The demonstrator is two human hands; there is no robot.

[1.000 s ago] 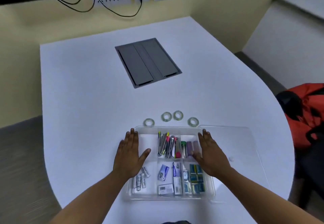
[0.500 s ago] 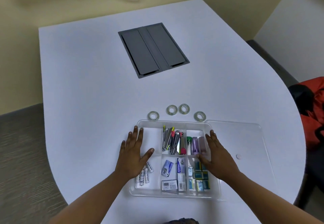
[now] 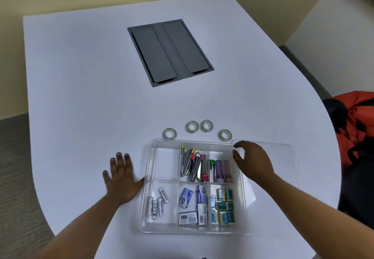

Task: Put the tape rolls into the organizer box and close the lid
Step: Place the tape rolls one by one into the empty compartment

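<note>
Several clear tape rolls lie flat on the white table just beyond the box: one at the left [image 3: 169,133], two side by side in the middle [image 3: 192,126] [image 3: 206,126], one at the right [image 3: 224,135]. The clear organizer box [image 3: 148,163] stands uncovered, its far-left compartment bare. Its clear lid [image 3: 283,167] lies flat to the right of it. My left hand [image 3: 121,177] rests flat on the table against the box's left wall. My right hand [image 3: 253,161] hovers over the box's far right corner, fingers curled apart, holding nothing.
The box holds batteries [image 3: 156,203], nail clippers [image 3: 192,163], small tubes [image 3: 219,169] and little packets [image 3: 222,206]. A grey cable hatch [image 3: 170,52] is set into the table farther back. An orange and black bag [image 3: 356,125] sits beyond the table's curved right edge.
My left hand slid off the box onto the table at its left. My right hand lifted from the box and moved toward its far right corner, fingers curling. The camera tilted down.
</note>
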